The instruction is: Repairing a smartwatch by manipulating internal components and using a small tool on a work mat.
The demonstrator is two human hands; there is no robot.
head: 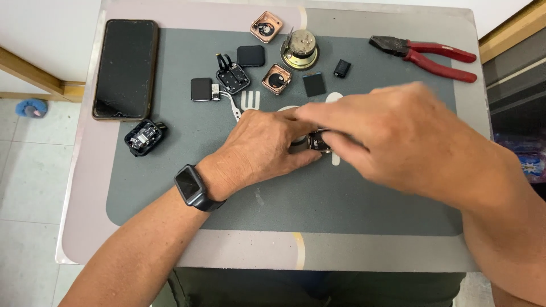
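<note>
My left hand (pixel 264 149) rests on the grey mat (pixel 352 199), its fingers closed around a small smartwatch case (pixel 318 142) at the mat's middle. My right hand (pixel 398 139) reaches in from the right, blurred, with fingertips on the same case from above. Most of the case is hidden between both hands. White tweezers (pixel 230 105) lie just behind my left hand. A dark watch sits on my left wrist (pixel 190 186).
A black phone (pixel 125 68) lies at the far left. Red-handled pliers (pixel 432 55) lie at the back right. Several watch parts are scattered at the back: copper-coloured cases (pixel 266 27), black screens (pixel 251 55), a round metal part (pixel 300 49), an opened black case (pixel 145 137).
</note>
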